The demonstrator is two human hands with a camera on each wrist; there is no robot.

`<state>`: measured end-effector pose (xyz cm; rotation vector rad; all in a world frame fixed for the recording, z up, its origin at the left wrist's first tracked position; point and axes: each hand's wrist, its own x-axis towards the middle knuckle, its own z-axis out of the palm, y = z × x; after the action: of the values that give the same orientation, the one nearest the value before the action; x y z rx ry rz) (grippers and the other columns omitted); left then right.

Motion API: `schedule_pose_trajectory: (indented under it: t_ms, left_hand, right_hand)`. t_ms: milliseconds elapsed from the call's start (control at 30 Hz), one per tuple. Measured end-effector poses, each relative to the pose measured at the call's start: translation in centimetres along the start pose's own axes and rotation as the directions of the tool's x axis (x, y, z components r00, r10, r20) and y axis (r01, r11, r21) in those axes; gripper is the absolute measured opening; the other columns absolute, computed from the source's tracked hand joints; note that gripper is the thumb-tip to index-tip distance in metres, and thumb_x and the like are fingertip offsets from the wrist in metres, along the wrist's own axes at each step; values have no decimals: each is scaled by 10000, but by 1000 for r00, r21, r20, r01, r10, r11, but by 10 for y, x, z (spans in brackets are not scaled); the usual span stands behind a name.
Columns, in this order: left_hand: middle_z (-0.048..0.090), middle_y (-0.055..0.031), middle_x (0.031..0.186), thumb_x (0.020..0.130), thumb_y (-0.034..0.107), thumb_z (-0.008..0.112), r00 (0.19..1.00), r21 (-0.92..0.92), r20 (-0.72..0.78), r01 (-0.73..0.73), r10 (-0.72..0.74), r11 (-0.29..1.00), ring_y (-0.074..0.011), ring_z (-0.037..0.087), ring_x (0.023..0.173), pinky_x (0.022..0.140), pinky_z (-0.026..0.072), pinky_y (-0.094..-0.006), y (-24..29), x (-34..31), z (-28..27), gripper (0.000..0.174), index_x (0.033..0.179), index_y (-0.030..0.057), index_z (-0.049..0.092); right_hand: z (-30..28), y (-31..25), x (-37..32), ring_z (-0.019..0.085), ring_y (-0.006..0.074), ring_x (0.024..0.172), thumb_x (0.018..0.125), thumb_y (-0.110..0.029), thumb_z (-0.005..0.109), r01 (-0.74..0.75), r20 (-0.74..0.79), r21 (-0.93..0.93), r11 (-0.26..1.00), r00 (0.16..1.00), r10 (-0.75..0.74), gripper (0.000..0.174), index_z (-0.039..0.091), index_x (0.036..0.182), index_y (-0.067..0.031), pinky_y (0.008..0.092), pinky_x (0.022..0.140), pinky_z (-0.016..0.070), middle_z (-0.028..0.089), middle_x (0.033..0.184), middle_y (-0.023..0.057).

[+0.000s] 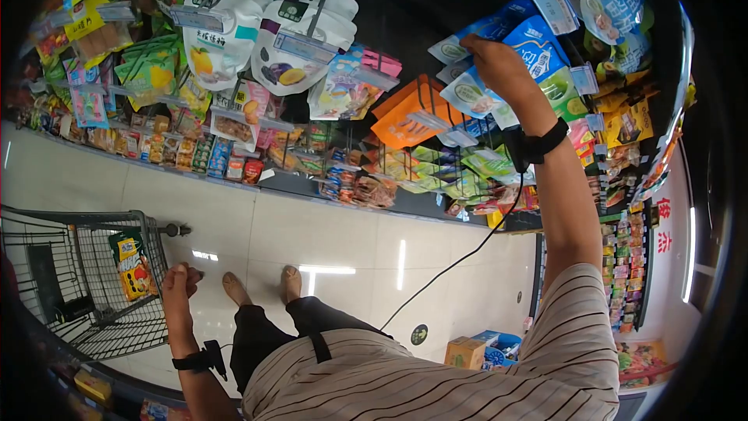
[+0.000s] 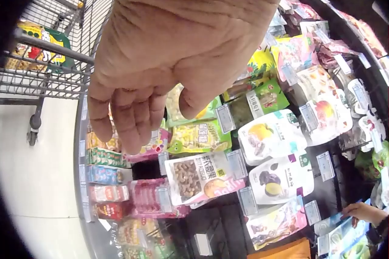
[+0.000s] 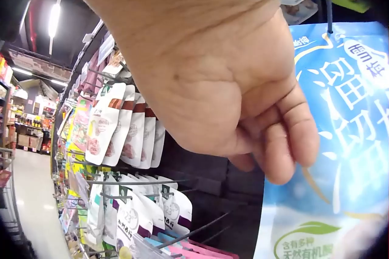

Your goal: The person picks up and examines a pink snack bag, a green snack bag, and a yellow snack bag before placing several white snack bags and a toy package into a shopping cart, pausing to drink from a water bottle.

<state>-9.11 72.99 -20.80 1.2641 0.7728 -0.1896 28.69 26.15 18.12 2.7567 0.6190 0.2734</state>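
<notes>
My right hand (image 1: 502, 70) is raised among blue snack bags (image 3: 340, 149) hanging from the rack. In the right wrist view its curled fingers overlap the left side of the front bag, which hangs below a dark hook. I cannot tell whether they pinch the bag. Low on the other side, my left hand (image 1: 181, 284) hangs beside the shopping cart (image 1: 144, 226), its fingers loosely bent and nothing in them. Seen from the left wrist, that hand (image 2: 182, 46) covers part of the shelf of snack bags. A yellow and green snack pack (image 1: 134, 265) lies in the cart.
White fruit pouches (image 1: 222, 39), an orange bag (image 1: 413, 113) and several rows of small packets hang on the rack ahead. Price tags (image 1: 549, 0) stick out on holders. A black cable (image 1: 467, 253) runs from the right wrist. Cardboard box (image 1: 465, 352) and blue basket (image 1: 508, 343) stand behind.
</notes>
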Motion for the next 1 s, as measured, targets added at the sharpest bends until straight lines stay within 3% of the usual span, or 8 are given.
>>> schedule_pose_trajectory:
  t_ms: [167, 300, 400, 467, 600, 733, 833, 1000]
  left_hand:
    - [695, -56, 1019, 1001, 419, 576, 999, 25, -22, -25, 25, 999, -163, 676, 958, 831, 492, -300, -20, -8, -1, 405, 1160, 52, 639]
    - [684, -75, 1018, 1017, 355, 559, 996, 52, -63, -52, 55, 997, -156, 652, 930, 817, 520, -299, -22, -22, 6, 380, 1168, 14, 630]
    - [689, -43, 1014, 998, 409, 586, 993, 55, -72, -89, 92, 995, -141, 642, 936, 839, 490, -304, -30, -33, 4, 400, 1162, 50, 650]
    - [693, -53, 1071, 1004, 410, 572, 994, 39, -98, -48, 52, 998, -158, 657, 994, 869, 494, -321, -27, -47, 3, 412, 1185, 45, 637]
    - [689, -57, 1044, 978, 453, 593, 984, -71, -172, -57, 44, 996, -170, 662, 978, 848, 500, -321, -25, -83, -8, 456, 1173, 43, 627]
    - [683, -65, 1068, 962, 503, 614, 965, -49, -237, -131, 115, 990, -185, 661, 1001, 812, 543, -346, 17, -109, -62, 483, 1157, 62, 641]
    - [643, -66, 1066, 973, 438, 559, 871, 67, -400, -282, 285, 957, -173, 644, 981, 821, 547, -350, 70, -95, -119, 422, 1117, 48, 629]
    - [639, -63, 1077, 967, 356, 578, 801, 23, -551, -268, 236, 963, -205, 646, 1020, 838, 541, -393, 110, 12, -206, 392, 1209, 49, 595]
  right_hand:
    - [3, 13, -14, 683, 396, 986, 925, -23, 508, 125, -45, 22, 992, 991, -124, 302, 650, 1191, -31, 458, 852, 541, 704, 1066, 226]
    - [23, -18, -30, 704, 329, 918, 956, -73, 548, 325, -222, 325, 888, 939, -263, 298, 639, 1237, -38, 404, 807, 549, 705, 1091, 182]
    - [27, -102, -60, 671, 190, 863, 996, -96, 527, -1, 141, 680, 733, 981, -130, 259, 626, 1223, -20, 328, 774, 538, 689, 997, 109]
    - [57, -156, -81, 650, 143, 839, 1002, -98, 519, 30, 137, 844, 536, 953, -269, 233, 627, 1188, -8, 304, 759, 534, 672, 957, 90]
    - [135, -253, -110, 672, 163, 856, 999, -99, 526, 191, 78, 872, 450, 855, -513, 232, 624, 1185, 1, 297, 764, 544, 692, 978, 99]
    - [146, -347, -142, 693, 185, 863, 993, -96, 530, -124, 186, 982, 141, 739, -648, 244, 626, 1183, 24, 311, 761, 559, 694, 972, 149]
    - [130, -383, -149, 714, 194, 839, 992, -120, 533, -195, 240, 970, 146, 675, -697, 274, 615, 1197, 40, 310, 769, 564, 705, 938, 134]
    - [142, -404, -149, 719, 189, 847, 993, -139, 525, -357, 383, 918, 173, 681, -624, 283, 629, 1212, 7, 302, 763, 557, 725, 991, 140]
